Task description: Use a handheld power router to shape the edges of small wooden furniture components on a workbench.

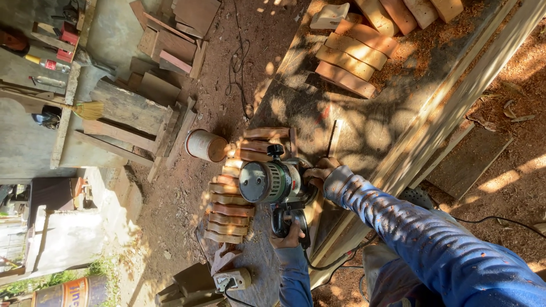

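Note:
A green and silver router (pixel 273 182) with a black handle sits on the sawdust-covered workbench (pixel 375 125). My left hand (pixel 287 236) grips its black handle on the near side. On the far side my right hand (pixel 319 170), in a blue sleeve, holds the machine's body. Right next to the router lies a row of curved reddish wooden pieces (pixel 227 213), overlapping one another at the bench's end.
More curved wooden pieces (pixel 348 62) lie farther along the bench. A metal can (pixel 206 145) stands beside the row. Another power tool (pixel 233 279) with a cable lies near the bench end. Planks (pixel 131 108), a broom (pixel 88 110) and a barrel (pixel 68 293) are on the dirt ground.

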